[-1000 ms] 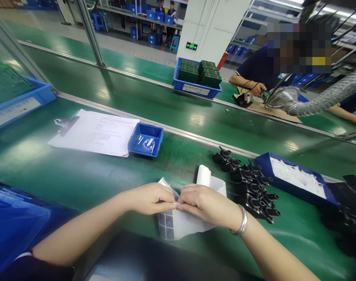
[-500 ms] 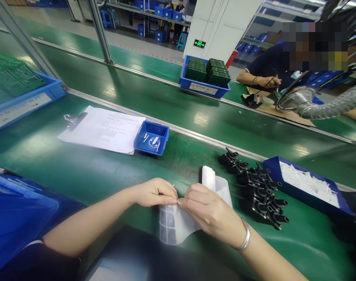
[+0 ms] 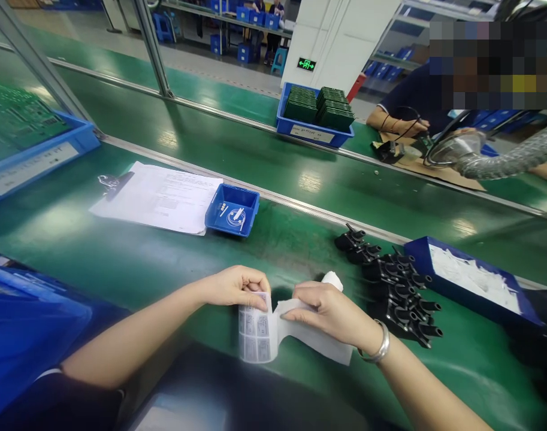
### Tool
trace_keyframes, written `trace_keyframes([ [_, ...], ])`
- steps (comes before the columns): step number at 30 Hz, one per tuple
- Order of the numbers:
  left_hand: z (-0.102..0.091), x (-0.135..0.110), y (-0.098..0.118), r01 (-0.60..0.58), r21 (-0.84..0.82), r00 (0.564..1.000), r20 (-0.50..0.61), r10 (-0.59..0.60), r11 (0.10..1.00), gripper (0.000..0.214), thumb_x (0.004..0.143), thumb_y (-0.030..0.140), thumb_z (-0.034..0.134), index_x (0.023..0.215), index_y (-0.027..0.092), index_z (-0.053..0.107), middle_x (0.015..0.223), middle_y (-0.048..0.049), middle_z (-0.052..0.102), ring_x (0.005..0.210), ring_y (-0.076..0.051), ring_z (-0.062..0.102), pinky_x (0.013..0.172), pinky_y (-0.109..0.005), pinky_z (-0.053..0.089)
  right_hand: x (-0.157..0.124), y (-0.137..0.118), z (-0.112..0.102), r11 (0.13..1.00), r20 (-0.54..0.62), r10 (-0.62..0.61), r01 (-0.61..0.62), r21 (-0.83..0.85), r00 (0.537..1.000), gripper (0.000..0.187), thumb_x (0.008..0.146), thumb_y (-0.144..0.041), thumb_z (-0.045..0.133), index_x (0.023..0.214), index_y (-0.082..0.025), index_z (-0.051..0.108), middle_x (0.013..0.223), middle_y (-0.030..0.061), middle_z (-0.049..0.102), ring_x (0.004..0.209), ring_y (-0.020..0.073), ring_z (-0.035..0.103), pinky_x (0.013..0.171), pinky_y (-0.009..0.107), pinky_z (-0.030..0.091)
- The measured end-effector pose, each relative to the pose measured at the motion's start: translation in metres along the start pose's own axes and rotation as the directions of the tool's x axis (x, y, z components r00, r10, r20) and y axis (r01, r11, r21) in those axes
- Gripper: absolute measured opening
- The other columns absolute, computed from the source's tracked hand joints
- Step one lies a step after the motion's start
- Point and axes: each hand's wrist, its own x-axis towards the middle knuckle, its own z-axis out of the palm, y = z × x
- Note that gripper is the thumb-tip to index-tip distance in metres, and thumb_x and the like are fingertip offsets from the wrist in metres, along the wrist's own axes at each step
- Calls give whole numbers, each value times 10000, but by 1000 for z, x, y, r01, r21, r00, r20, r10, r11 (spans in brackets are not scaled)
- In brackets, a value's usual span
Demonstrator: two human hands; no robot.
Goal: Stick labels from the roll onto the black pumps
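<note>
My left hand (image 3: 244, 288) pinches the top edge of a sheet of printed labels (image 3: 257, 332), thumb in front. The sheet hangs in a curve, its rows of small grey rectangles facing me. My right hand (image 3: 329, 308) is closed on a white backing strip (image 3: 311, 340) that joins the label sheet low down, with a gap between the two upper edges. Behind the right hand a white roll end (image 3: 334, 280) shows in part; the hand hides the rest. To the right, several black plastic parts with nozzles (image 3: 399, 293) stand in rows on the green bench.
A clipboard with papers (image 3: 165, 197) lies left of a small blue tray (image 3: 232, 209). At right is a blue box of white pieces (image 3: 473, 278). Beyond the rail stand a bin of circuit boards (image 3: 316, 134) and a co-worker (image 3: 408, 102) beside a flexible duct (image 3: 511, 155).
My hands, together at the sheet's top edge before, have parted. The right hand has moved right with the white strip, opening a gap; the roll behind it has tipped and shifted.
</note>
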Motion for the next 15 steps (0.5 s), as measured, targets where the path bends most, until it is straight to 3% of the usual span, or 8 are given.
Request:
trace_keyframes([
  [2, 0, 2, -2, 44, -70, 999, 7, -44, 997, 336, 706, 394, 786, 846, 126, 639, 757, -32, 661, 670, -122, 581, 630, -229, 436, -1, 0, -2, 998, -9, -67, 68, 15, 998, 342, 919, -417, 575, 689, -165, 600, 655, 3, 578, 638, 135, 534, 605, 251, 400],
  [7, -3, 6, -1, 39, -76, 987, -154, -51, 996, 308, 705, 382, 786, 775, 125, 630, 679, -6, 645, 613, -97, 557, 574, -204, 400, -4, -5, -14, 986, -83, -166, 165, -12, 983, 227, 956, -301, 543, 820, -180, 680, 736, 29, 666, 701, 155, 576, 683, 292, 429],
  [15, -10, 9, -6, 38, -161, 950, -301, -86, 986, 326, 707, 373, 787, 766, 120, 591, 674, -16, 663, 597, -110, 603, 580, -219, 449, -21, 9, -20, 971, -226, -240, 234, -51, 944, 128, 958, -217, 529, 928, -180, 648, 784, 53, 669, 736, 176, 595, 693, 323, 459],
])
